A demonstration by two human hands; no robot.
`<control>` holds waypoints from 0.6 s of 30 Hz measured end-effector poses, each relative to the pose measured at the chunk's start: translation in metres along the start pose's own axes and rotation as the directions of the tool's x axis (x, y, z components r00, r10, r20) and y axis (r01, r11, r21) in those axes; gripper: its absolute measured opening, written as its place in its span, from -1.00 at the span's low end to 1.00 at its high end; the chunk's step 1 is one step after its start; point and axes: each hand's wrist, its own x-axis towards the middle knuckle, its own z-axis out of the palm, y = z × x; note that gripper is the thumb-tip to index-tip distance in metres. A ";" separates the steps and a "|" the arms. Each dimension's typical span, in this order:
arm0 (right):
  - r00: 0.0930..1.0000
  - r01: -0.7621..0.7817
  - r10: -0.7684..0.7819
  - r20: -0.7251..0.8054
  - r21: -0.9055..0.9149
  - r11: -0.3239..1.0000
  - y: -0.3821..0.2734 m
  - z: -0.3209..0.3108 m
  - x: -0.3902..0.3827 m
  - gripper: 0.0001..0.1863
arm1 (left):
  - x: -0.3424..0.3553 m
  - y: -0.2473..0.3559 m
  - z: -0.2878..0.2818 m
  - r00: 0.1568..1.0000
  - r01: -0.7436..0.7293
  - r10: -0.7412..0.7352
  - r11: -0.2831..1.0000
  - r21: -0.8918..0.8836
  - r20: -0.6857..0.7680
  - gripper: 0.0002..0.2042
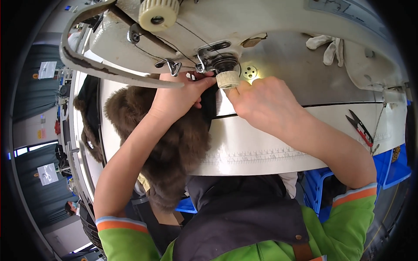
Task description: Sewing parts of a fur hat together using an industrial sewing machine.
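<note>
At a sewing machine (pixel 283 17), my left hand (pixel 177 99) is closed on the dark edge of a brown fur piece (pixel 170 148), its thumb pointing toward the needle area. A small white bit (pixel 190 77) shows by its fingers. The fur hangs under my left wrist and over the table's front edge. My right hand (pixel 263 102) has its fingers curled in just right of the cream tension knob (pixel 228 80). Its fingertips are hidden, so what they grip cannot be made out. The machine head covers the needle.
Red-and-black thread snips (pixel 361 128) lie on the white table (pixel 244 152) at the right. White gloves (pixel 328 47) rest at the back right. Blue bins (pixel 394 169) stand below the table. A curved metal guard (pixel 72 54) juts out at the upper left.
</note>
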 end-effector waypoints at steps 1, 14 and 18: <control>1.000 0.003 -0.003 -0.011 0.007 1.000 0.000 0.000 0.000 -0.63 | -0.001 -0.001 0.000 1.000 -0.006 0.006 1.000 0.002 -0.003 -0.73; 0.998 -0.009 0.010 -0.065 0.016 1.000 -0.001 0.003 0.000 -0.80 | -0.001 -0.016 0.006 0.966 -0.171 0.209 0.957 0.232 -0.149 -0.78; 0.998 -0.015 0.016 -0.065 0.017 1.000 -0.001 0.004 -0.001 -0.79 | 0.000 -0.009 0.005 0.984 -0.129 0.153 0.963 0.235 -0.087 -0.80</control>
